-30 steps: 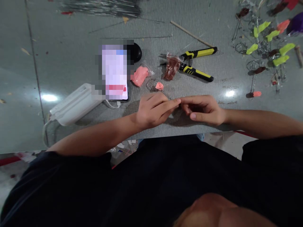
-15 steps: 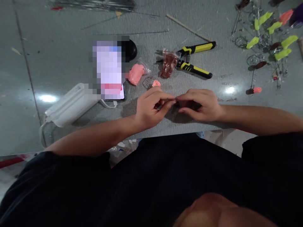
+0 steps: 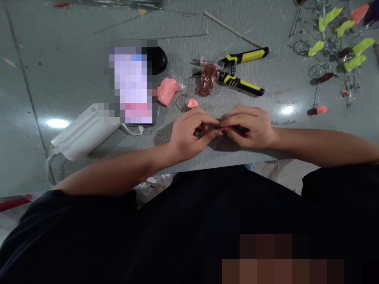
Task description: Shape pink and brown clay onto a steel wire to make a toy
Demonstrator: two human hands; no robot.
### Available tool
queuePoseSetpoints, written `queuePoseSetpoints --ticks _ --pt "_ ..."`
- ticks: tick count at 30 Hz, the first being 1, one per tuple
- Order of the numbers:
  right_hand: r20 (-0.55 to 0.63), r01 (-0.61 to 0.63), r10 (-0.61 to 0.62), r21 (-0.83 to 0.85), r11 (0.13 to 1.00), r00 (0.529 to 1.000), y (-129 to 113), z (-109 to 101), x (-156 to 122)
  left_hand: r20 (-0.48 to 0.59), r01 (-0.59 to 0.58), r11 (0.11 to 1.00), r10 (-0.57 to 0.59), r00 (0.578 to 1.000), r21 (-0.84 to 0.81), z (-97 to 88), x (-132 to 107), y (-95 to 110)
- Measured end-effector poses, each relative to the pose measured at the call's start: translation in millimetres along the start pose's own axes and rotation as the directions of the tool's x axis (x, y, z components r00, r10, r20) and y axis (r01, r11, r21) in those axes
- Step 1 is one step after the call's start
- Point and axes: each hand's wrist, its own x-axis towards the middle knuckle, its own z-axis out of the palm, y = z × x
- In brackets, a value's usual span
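Observation:
My left hand (image 3: 191, 133) and my right hand (image 3: 250, 127) meet fingertip to fingertip above the near edge of the table. Both are closed in a pinch, and whatever lies between the fingertips is too small and hidden to name. Just beyond my left hand sits a small coral-pink clay piece (image 3: 192, 103) beside a thin wire loop (image 3: 181, 102). A clear bag of coral-pink clay (image 3: 167, 91) lies farther left. Beyond the hands, a bag of brown clay (image 3: 209, 79) rests over the jaws of yellow-and-black pliers (image 3: 244, 83), whose handles are spread.
At left are a blurred-out phone (image 3: 133, 86), a black rounded object (image 3: 160, 59) and a white power bank (image 3: 85, 134) with a cable. A thin stick (image 3: 231, 29) lies at the back. Wire pieces with yellow-green clay (image 3: 330, 19) cover the right side.
My right thumb has come up to close against its fingers, where a gap showed before. The view has shifted slightly; the things on the table lie as they did.

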Motion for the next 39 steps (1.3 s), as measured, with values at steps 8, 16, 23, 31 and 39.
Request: queuePoseSetpoints --ticks 8,16,23,31,39 --pt "0.228 -0.151 0.159 -0.052 0.987 0.96 17.8 -7.8 4.8 0.126 0.115 0.966 -0.146 0.981 0.23 -7.7 -4.8 4.3" --pt "0.355 -0.082 0.131 -0.149 0.985 0.926 35.0 -8.2 5.9 0.203 0.119 0.925 -0.203 0.958 0.361 -2.2 -8.5 2.6" --pt "0.376 -0.013 0.067 -0.145 0.989 0.924 36.9 -6.1 8.0 0.219 0.147 0.919 -0.238 0.946 0.366 -3.3 -8.2 4.0" --pt "0.431 0.01 0.071 -0.181 0.983 0.899 36.7 -6.4 14.5 0.207 0.097 0.929 -0.18 0.962 0.357 -2.9 -9.1 3.0" --pt "0.457 -0.009 0.091 -0.178 0.984 0.885 36.6 -5.9 14.5 0.234 0.12 0.938 -0.203 0.951 0.325 -2.3 -9.0 1.7"
